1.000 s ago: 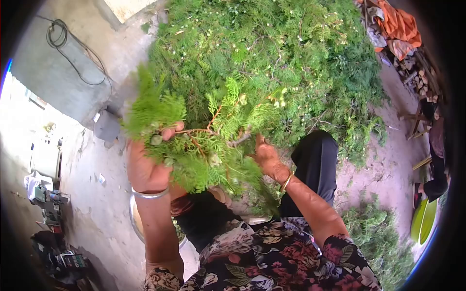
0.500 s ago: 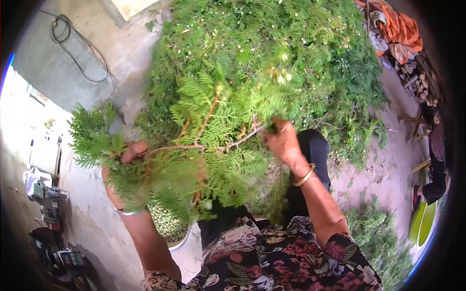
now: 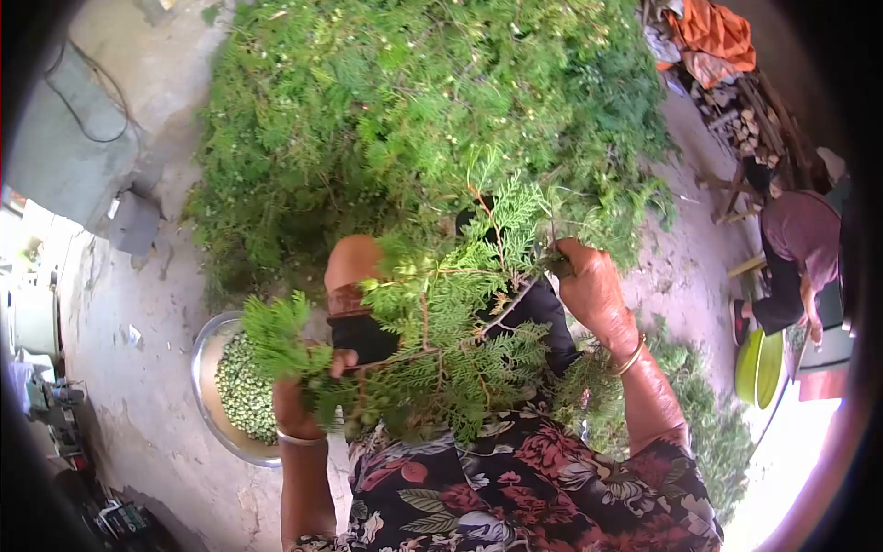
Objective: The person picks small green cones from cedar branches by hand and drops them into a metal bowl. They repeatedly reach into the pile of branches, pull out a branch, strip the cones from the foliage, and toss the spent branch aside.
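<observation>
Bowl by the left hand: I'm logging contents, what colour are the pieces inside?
The pieces in the bowl are pale green; head view.

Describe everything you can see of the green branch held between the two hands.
The branch looks like fresh evergreen: flat, feathery, scale-like green sprays on thin reddish-brown woody stems that fork several times. It slants from low on the left to higher on the right. The left hand grips its lower end among a tuft of foliage. The right hand pinches the upper stem. Behind it lies a big pile of greenery.
</observation>
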The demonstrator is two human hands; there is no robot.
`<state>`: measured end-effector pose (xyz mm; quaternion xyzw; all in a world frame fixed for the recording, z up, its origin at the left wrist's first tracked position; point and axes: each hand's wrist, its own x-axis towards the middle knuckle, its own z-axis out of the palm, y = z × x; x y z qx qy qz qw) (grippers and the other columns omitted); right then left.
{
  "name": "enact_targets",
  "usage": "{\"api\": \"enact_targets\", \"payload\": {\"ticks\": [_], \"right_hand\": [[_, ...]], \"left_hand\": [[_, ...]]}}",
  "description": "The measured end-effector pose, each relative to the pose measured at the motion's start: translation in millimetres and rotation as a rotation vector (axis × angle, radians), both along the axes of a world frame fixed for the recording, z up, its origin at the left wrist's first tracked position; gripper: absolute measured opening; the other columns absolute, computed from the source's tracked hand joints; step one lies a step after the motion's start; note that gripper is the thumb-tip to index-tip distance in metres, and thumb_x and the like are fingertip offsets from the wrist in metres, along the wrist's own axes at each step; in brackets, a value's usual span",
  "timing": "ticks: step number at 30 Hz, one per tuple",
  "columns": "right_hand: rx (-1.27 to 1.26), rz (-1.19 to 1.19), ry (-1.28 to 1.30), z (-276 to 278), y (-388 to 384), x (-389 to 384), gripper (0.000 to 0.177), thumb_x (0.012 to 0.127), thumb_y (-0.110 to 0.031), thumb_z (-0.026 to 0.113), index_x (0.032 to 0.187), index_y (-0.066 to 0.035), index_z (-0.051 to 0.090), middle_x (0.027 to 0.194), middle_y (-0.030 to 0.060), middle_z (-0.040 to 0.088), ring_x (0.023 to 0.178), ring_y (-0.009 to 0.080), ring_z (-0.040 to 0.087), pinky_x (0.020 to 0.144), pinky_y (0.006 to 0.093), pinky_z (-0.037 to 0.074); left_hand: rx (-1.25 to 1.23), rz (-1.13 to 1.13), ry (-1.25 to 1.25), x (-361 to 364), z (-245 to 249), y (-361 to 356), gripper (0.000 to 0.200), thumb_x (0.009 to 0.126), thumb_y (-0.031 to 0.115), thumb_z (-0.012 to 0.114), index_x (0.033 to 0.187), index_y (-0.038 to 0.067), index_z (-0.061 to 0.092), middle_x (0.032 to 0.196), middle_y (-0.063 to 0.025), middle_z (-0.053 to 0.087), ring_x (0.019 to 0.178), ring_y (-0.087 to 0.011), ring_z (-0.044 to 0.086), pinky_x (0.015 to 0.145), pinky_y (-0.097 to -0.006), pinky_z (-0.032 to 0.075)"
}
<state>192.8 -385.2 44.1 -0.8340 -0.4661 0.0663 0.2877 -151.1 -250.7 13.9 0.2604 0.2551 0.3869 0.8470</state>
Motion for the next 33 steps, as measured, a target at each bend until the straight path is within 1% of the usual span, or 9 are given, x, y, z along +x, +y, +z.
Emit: {"api": "enact_targets", "payload": {"ticks": [5, 10, 13, 15, 19, 21, 22, 27, 33], "right_hand": [[-0.131, -0.129, 0.110, -38, -39, 14, 0.021, 0.077, -0.003, 0.057, 0.097, -0.001, 0.063, 0.080, 0.0233, 0.064, 0.077, 0.0407, 0.062, 0.068, 0.0460, 0.050], [-0.461, -0.146, 0.138, -10, -48, 4, 0.065, 0.080, -0.012, 0.066, 0.137, -0.002, 0.035, 0.078, 0.0263, 0.062, 0.078, 0.0440, 0.062, 0.077, 0.0487, 0.049], [-0.507, -0.143, -0.003, 23, -44, -19, 0.069, 0.077, -0.011, 0.070, 0.136, -0.002, 0.035, 0.093, 0.0272, 0.062, 0.090, 0.0432, 0.060, 0.091, 0.0504, 0.043], [-0.476, -0.085, -0.056, 27, -38, -23, 0.070, 0.073, -0.010, 0.073, 0.134, -0.001, 0.039, 0.108, 0.0267, 0.059, 0.105, 0.0438, 0.055, 0.100, 0.0523, 0.034], [0.145, 0.031, -0.242, 18, -6, -33, 0.059, 0.065, -0.010, 0.077, 0.117, 0.002, 0.053, 0.112, 0.0226, 0.059, 0.110, 0.0370, 0.055, 0.094, 0.0425, 0.043], [0.041, 0.171, -0.114, 24, 15, -48, 0.054, 0.066, -0.011, 0.077, 0.113, 0.002, 0.054, 0.103, 0.0207, 0.061, 0.101, 0.0349, 0.057, 0.087, 0.0429, 0.045], [0.058, 0.255, -0.290, 15, 25, -52, 0.050, 0.067, -0.011, 0.075, 0.110, 0.002, 0.054, 0.097, 0.0187, 0.060, 0.093, 0.0326, 0.057, 0.084, 0.0431, 0.044], [-0.090, 0.318, -0.317, -22, 46, -58, 0.041, 0.066, -0.005, 0.070, 0.104, 0.001, 0.057, 0.091, 0.0171, 0.061, 0.092, 0.0321, 0.055, 0.090, 0.0425, 0.037], [0.189, 0.165, 0.425, -34, 39, -51, 0.020, 0.066, 0.000, 0.071, 0.085, -0.003, 0.066, 0.080, 0.0109, 0.061, 0.083, 0.0268, 0.058, 0.075, 0.0356, 0.045]], "left_hand": [[-0.067, -0.132, -0.040, 33, -20, -6, 0.020, 0.091, 0.021, 0.051, 0.087, 0.002, 0.056, 0.076, -0.0109, 0.057, 0.079, -0.0271, 0.054, 0.079, -0.0433, 0.046], [0.052, -0.236, 0.094, 38, -27, -1, 0.024, 0.093, 0.021, 0.048, 0.090, -0.001, 0.057, 0.078, -0.0132, 0.057, 0.078, -0.0270, 0.054, 0.083, -0.0437, 0.044], [0.173, -0.216, 0.236, 29, -36, -4, 0.023, 0.092, 0.022, 0.050, 0.090, 0.000, 0.057, 0.079, -0.0153, 0.058, 0.078, -0.0274, 0.055, 0.083, -0.0453, 0.045], [0.000, -0.189, 0.146, 24, -48, -7, 0.022, 0.091, 0.023, 0.051, 0.090, 0.002, 0.057, 0.080, -0.0154, 0.060, 0.078, -0.0273, 0.056, 0.083, -0.0459, 0.045], [0.018, -0.228, 0.134, 25, -42, -12, 0.022, 0.091, 0.027, 0.053, 0.090, 0.005, 0.057, 0.079, -0.0128, 0.060, 0.079, -0.0283, 0.057, 0.087, -0.0466, 0.042], [0.036, -0.223, 0.163, 20, -45, -12, 0.022, 0.091, 0.028, 0.053, 0.092, 0.006, 0.056, 0.078, -0.0119, 0.060, 0.079, -0.0284, 0.057, 0.087, -0.0468, 0.041], [0.027, -0.227, 0.119, 16, -50, -11, 0.022, 0.091, 0.028, 0.053, 0.093, 0.006, 0.056, 0.078, -0.0112, 0.060, 0.080, -0.0284, 0.057, 0.088, -0.0469, 0.041], [0.080, -0.186, 0.201, 3, -44, -14, 0.021, 0.091, 0.025, 0.053, 0.097, 0.006, 0.056, 0.080, -0.0100, 0.061, 0.083, -0.0280, 0.058, 0.093, -0.0473, 0.038], [0.076, 0.212, 0.633, -15, -10, 19, 0.022, 0.085, 0.008, 0.052, 0.103, -0.003, 0.059, 0.090, -0.0086, 0.064, 0.076, -0.0158, 0.060, 0.068, -0.0267, 0.050]]}}
